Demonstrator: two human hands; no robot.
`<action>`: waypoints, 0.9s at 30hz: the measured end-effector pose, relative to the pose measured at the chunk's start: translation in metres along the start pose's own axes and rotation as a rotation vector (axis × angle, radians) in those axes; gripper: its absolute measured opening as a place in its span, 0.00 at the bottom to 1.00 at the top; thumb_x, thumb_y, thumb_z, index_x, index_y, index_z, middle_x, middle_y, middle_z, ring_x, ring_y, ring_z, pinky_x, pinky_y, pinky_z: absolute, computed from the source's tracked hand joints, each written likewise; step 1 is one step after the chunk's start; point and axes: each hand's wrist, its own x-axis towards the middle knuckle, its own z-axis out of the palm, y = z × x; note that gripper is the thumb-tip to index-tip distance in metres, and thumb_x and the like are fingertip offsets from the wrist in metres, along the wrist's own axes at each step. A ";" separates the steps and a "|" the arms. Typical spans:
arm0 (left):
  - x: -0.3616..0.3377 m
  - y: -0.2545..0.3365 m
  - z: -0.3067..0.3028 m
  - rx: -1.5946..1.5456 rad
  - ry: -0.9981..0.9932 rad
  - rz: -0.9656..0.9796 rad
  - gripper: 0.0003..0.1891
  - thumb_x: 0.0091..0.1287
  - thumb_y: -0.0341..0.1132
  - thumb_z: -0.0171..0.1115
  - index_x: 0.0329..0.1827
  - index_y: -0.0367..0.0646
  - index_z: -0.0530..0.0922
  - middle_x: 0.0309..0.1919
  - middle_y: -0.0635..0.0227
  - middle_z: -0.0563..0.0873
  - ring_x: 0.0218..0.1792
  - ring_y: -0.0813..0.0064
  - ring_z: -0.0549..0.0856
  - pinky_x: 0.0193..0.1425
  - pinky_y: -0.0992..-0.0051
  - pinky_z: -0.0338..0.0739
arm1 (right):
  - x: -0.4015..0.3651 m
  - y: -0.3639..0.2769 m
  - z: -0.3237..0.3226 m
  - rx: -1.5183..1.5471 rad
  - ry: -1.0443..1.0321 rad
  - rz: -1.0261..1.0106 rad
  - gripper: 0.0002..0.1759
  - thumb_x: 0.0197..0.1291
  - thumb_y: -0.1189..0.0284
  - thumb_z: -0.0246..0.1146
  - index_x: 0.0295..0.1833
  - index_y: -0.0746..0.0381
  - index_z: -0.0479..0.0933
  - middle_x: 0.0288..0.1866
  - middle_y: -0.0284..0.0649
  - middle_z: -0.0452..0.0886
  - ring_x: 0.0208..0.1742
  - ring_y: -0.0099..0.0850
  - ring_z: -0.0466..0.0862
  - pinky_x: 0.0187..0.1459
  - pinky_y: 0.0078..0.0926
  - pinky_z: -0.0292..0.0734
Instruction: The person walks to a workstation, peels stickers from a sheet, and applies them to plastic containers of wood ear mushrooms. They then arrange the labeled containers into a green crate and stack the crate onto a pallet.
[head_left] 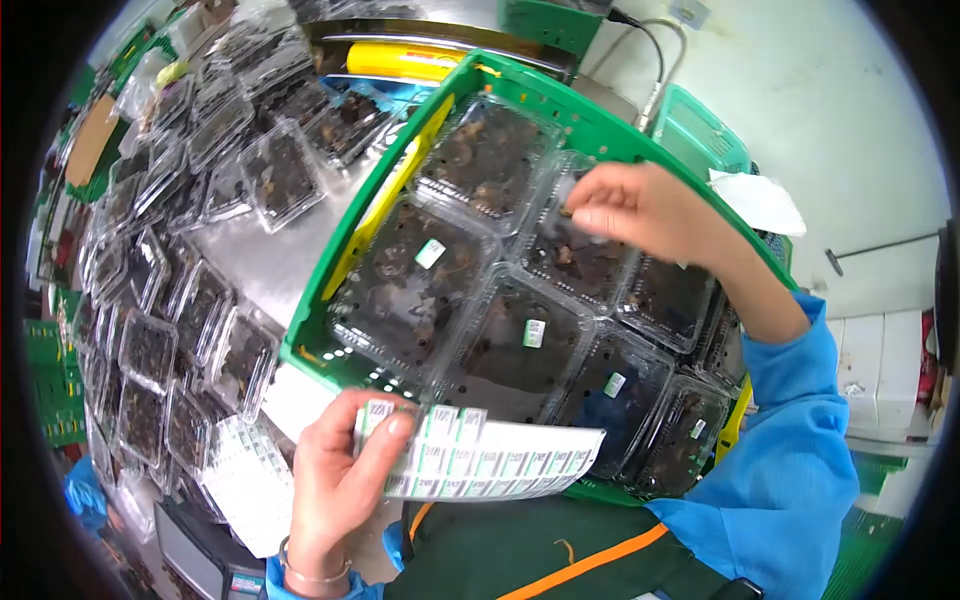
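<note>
My left hand (345, 470) grips a sheet of small green-and-white label stickers (500, 468) at its left end, thumb on top, over the front edge of a green plastic crate (300, 340). Over the back of the crate, my right hand (635, 212) has its fingers curled together, close above a clear clamshell box (575, 255) of dark brown pieces. Whatever its fingertips hold, if anything, is too blurred to tell. Several similar boxes fill the crate. Labels sit on some, including the left box (405, 280) and the middle box (520, 365).
Many more filled clamshell boxes (280, 175) lie piled on the metal table (275, 245) to the left. Another label sheet (250, 485) lies there beside a dark device (205, 540). Behind the crate are a yellow roll (405, 60) and a light green basket (700, 130).
</note>
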 end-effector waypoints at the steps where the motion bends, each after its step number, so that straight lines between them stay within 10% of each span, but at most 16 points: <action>1: 0.003 -0.003 0.003 -0.028 0.041 0.003 0.07 0.62 0.31 0.60 0.38 0.35 0.76 0.27 0.71 0.82 0.31 0.87 0.76 0.34 0.84 0.71 | -0.006 -0.014 0.019 0.117 -0.074 -0.096 0.14 0.54 0.67 0.62 0.42 0.65 0.76 0.32 0.38 0.81 0.31 0.25 0.79 0.33 0.23 0.74; 10: -0.003 -0.010 -0.010 -0.021 0.162 -0.004 0.10 0.63 0.35 0.60 0.35 0.34 0.77 0.24 0.72 0.81 0.27 0.89 0.74 0.29 0.85 0.68 | -0.022 -0.066 0.101 0.047 -0.137 -0.516 0.08 0.50 0.69 0.65 0.32 0.62 0.76 0.30 0.39 0.77 0.31 0.32 0.79 0.34 0.27 0.73; 17: -0.043 -0.094 -0.147 -0.340 0.724 0.097 0.09 0.65 0.36 0.58 0.37 0.39 0.76 0.30 0.73 0.82 0.29 0.87 0.78 0.33 0.85 0.72 | 0.133 0.037 -0.005 0.149 0.091 0.151 0.12 0.46 0.67 0.68 0.32 0.63 0.77 0.29 0.33 0.79 0.28 0.21 0.75 0.32 0.20 0.70; 22: -0.046 -0.163 -0.211 -0.466 0.841 0.027 0.09 0.64 0.38 0.58 0.37 0.41 0.76 0.30 0.73 0.82 0.29 0.86 0.80 0.32 0.84 0.74 | 0.140 0.058 0.006 -0.398 0.453 -0.047 0.14 0.46 0.65 0.69 0.33 0.62 0.76 0.22 0.34 0.76 0.26 0.23 0.75 0.30 0.26 0.70; 27: 0.007 -0.232 -0.267 0.366 0.793 -0.079 0.25 0.61 0.39 0.61 0.58 0.35 0.67 0.47 0.60 0.78 0.43 0.73 0.78 0.48 0.75 0.71 | 0.021 -0.002 0.005 -0.227 0.686 -0.083 0.10 0.54 0.69 0.62 0.38 0.63 0.75 0.24 0.30 0.73 0.25 0.16 0.70 0.26 0.16 0.65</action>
